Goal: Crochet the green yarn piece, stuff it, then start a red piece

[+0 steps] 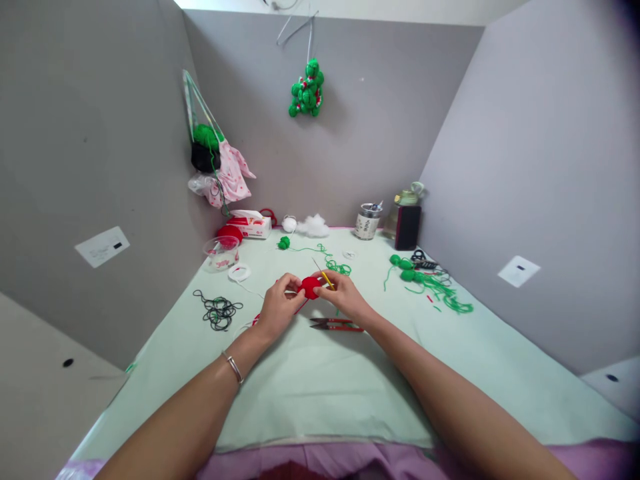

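Between both hands is a small rounded red crochet piece [310, 288]. The fingers and thumb of my left hand [281, 303] pinch its left side, and red yarn trails down beside that hand. My right hand [345, 297] grips a crochet hook [327, 279] with a yellow handle, its thin metal tip pointing up and left. The right fingertips also touch the right side of the red piece. Just below the hands lie thread snips [335, 325] with dark blades and red handles, partly covered by my right wrist.
Tangled dark cord [219, 310] lies left; green yarn strands [445, 293] lie right beside black scissors [423, 259]. Behind are a clear tub [221, 255], a tissue box [250, 225], white stuffing [314, 225] and a tin [367, 222]. Grey panels enclose three sides.
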Available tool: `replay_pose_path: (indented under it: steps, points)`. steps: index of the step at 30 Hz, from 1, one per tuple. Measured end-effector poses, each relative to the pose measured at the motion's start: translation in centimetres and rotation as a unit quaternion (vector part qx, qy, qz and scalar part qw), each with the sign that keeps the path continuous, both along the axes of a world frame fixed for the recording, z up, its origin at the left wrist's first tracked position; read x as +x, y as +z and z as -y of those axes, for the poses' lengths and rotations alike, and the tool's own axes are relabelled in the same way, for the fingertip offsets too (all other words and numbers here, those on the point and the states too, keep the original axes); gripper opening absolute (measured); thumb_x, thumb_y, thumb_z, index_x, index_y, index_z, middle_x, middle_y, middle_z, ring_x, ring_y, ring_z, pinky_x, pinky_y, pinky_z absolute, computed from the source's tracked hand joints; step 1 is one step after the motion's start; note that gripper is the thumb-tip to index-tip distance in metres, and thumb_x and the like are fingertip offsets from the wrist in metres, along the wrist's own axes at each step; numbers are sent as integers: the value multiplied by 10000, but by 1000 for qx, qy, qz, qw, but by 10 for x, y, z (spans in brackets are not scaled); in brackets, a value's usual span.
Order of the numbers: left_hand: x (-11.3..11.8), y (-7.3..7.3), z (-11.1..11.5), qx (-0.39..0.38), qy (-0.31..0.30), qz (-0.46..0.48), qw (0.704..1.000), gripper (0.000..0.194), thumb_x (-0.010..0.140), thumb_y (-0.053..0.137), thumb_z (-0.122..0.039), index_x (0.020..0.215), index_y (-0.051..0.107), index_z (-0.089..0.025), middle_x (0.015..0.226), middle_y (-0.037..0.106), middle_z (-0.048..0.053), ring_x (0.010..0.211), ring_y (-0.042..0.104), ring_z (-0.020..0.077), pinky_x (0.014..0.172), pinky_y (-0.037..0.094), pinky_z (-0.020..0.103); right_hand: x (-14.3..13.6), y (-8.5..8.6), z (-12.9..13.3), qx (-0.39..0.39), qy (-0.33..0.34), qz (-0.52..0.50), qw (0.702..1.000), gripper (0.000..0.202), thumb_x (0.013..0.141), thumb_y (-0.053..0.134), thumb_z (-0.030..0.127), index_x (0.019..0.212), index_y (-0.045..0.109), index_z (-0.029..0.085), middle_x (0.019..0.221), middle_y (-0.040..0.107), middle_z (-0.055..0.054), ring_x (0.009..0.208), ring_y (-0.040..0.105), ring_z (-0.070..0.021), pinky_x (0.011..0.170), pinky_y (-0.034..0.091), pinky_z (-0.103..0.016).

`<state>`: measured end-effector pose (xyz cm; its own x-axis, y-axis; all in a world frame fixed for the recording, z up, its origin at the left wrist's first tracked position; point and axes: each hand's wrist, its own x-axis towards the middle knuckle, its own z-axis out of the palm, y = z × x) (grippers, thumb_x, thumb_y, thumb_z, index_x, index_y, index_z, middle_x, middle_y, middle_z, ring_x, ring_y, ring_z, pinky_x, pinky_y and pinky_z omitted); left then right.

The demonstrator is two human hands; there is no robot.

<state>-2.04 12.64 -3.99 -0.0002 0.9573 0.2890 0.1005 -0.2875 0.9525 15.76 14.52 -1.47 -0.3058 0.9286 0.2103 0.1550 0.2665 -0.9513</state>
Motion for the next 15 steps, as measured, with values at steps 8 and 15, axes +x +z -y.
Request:
replay_pose_path:
  steps: [8,15]
  points:
    - [-3,-1,-7,-35,-22,-11,999,73,701,624,-248,743,624,-188,657,611,-31,599,537,132,593,422,247,2,4,1,-27,29,9,999,214,753,657,298,923,678,169,725,607,24,619,457,-116,601,355,-264]
    - [-3,3,-4,-39,-16,19,999,167,739,653,-337,800,597,-192,721,635,-25,632,580,133,622,448,246,3,9,5,-31,61,10,998,289,762,728,357,983,691,175,826,624,8,718,488,-133,637,358,-259]
